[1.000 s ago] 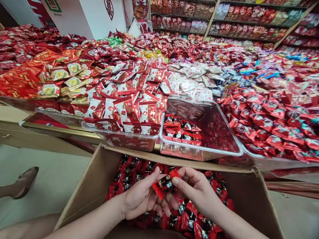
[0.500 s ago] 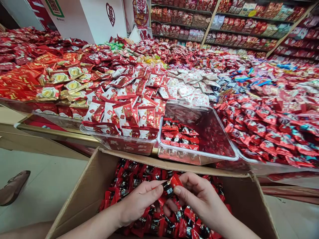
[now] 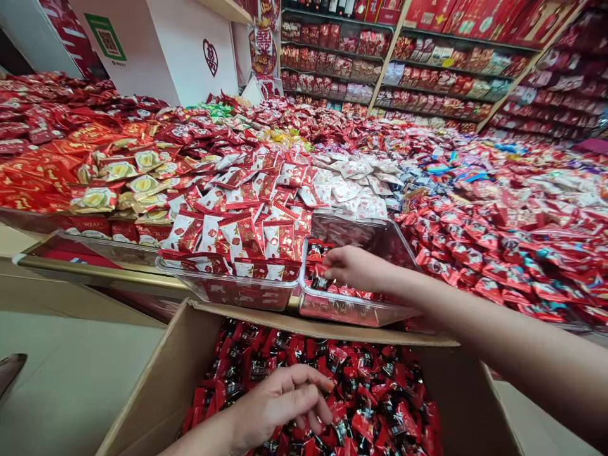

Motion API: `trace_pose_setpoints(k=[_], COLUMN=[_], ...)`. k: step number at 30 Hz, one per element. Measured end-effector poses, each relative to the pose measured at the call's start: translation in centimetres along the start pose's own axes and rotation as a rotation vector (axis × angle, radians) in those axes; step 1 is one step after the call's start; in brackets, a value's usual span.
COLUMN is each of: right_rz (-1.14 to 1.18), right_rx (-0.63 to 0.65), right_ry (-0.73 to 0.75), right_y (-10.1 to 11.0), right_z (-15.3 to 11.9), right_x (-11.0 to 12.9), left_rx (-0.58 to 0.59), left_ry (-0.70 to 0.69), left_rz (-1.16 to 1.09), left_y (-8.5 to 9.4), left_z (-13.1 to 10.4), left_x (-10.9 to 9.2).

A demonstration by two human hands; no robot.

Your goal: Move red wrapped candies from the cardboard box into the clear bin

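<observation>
My right hand (image 3: 354,269) reaches over the clear plastic bin (image 3: 380,313) and pinches a red and black wrapped candy (image 3: 320,278) at the bin's left side. Rows of similar candies lie beneath it, partly hidden by the hand. Over the cardboard box (image 3: 147,380), my left hand (image 3: 287,402) hovers with curled, parted fingers and nothing between them. Many loose red and black candies (image 3: 365,399) fill the bottom of the box.
Left of the clear bin, another bin (image 3: 228,288) is heaped with red and white packets (image 3: 240,234). Red candies (image 3: 475,247) are piled to the right. Behind stand a white box (image 3: 190,57) and stocked shelves (image 3: 427,69). A shoe (image 3: 10,373) shows at far left.
My right hand has moved from the cardboard box up and forward to the clear bin with the candy. My left hand has let go of that candy and stayed over the box. The view has tilted up.
</observation>
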State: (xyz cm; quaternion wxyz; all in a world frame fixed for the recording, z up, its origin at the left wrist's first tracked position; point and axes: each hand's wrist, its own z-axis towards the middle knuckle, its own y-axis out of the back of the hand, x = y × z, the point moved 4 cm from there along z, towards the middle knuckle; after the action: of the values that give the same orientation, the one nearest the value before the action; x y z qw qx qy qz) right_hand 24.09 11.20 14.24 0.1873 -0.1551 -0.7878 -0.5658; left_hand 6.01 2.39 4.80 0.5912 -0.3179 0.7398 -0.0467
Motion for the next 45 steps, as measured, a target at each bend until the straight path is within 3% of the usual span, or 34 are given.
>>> trace_pose_setpoints(k=[5, 16, 21, 27, 39, 45], right_rz=[-0.057, 0.043, -0.02, -0.162, -0.137, -0.109], right_rx=[0.17, 0.288, 0.285, 0.098, 0.147, 0.088], right_ry=[-0.034, 0.044, 0.039, 0.009, 0.063, 0.055], right_y=[-2.9, -3.2, -3.9, -3.2, -3.5, -3.8], right_z=[2.3, 1.6, 1.7, 2.0, 2.0, 2.5], right_x=[-0.5, -0.4, 0.0, -0.1, 0.2, -0.3], left_rx=[0.021, 0.047, 0.039, 0.065, 0.088, 0.107], left_ry=[0.029, 0.04, 0.049, 0.068, 0.075, 0.158], left_rz=[0.062, 0.145, 0.2, 0.251, 0.205, 0.252], left_y=[0.1, -0.2, -0.1, -0.3, -0.5, 0.3], left_z=[-0.2, -0.4, -0.3, -0.3, -0.3, 0.4], left_x=[0.2, 0.1, 0.2, 0.5, 0.9, 2.0])
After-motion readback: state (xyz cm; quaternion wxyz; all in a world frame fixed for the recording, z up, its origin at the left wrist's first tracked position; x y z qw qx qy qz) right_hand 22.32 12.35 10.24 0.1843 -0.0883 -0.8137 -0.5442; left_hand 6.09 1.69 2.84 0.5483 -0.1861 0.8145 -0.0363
